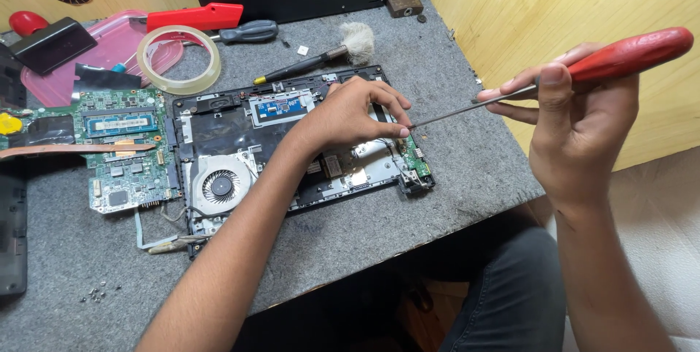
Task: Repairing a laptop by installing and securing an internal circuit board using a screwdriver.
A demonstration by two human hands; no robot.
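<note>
**Screwdriver tip guided toward the right edge of an opened laptop**

The step in hand looks like lining up a tool on a fastener or small part. The right hand (580, 115) is closed around the red plastic handle of a long, thin-shafted screwdriver (620, 56), thumb and forefinger pinched where the steel shaft begins. The left hand (354, 113) rests on the opened black laptop base (240, 129), which lies in the middle of the grey felt-covered table (467, 169); its fingers are curled, the tips pinched about the screwdriver's point, just above the small green circuit board (414, 159) at the laptop's right edge. Whether a screw sits under the tip cannot be told.

The next move, as I judge it, calls for a steady shaft and a precise seating of the tip before any turning.

Counted: one round cooling fan (219, 186) at the laptop's near left; one loose green motherboard (124, 149) left of it; one clear tape roll (179, 59) far left; two more screwdrivers at the far side, a dark-handled one (248, 32) and a yellow-tipped black one (292, 71); one fluffy grey brush (357, 42); one pink plastic tray (109, 49); a scatter of tiny screws (98, 294), too small to count, near left.
</note>
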